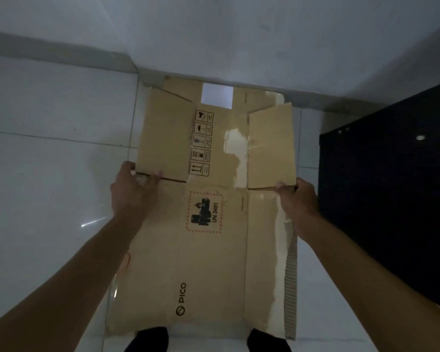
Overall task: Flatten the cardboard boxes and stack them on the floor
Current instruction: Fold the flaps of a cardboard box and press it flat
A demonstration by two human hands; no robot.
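A flattened brown cardboard box (208,262) with a PICO logo and a UN 3481 battery label is held out flat in front of me, over the white tiled floor. Its two side flaps fold inward at the far half. My left hand (134,189) grips the left edge where the left flap (163,138) meets the panel, fingers curled over it. On the opposite side, my right hand (296,201) pinches the near corner of the right flap (272,148). Torn tape strips and a white label (217,95) show on the cardboard.
A grey wall with a skirting (61,53) runs across the far side. A dark cabinet or furniture block (391,199) stands close on the right. White floor tiles (48,161) spread to the left. My dark feet (150,341) show below the box.
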